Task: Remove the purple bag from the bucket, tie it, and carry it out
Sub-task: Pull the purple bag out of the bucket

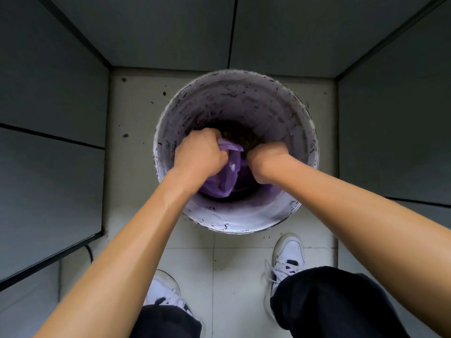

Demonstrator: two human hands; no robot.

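A round white bucket (244, 223), its inner wall stained and speckled with dark bits, stands on the floor in a corner. Inside it lies the purple bag (225, 176), bunched up, with dark brown waste showing at its open top. My left hand (200, 152) is closed in a fist on the bag's left edge. My right hand (266, 158) reaches down beside it with fingers curled into the bag's right edge; its fingertips are hidden. Both hands are inside the bucket, close together.
Grey panel walls (48, 93) close in on the left, back and right. The pale tiled floor (234, 269) has dark specks around the bucket. My two white shoes (289, 254) and dark trouser legs stand just in front of the bucket.
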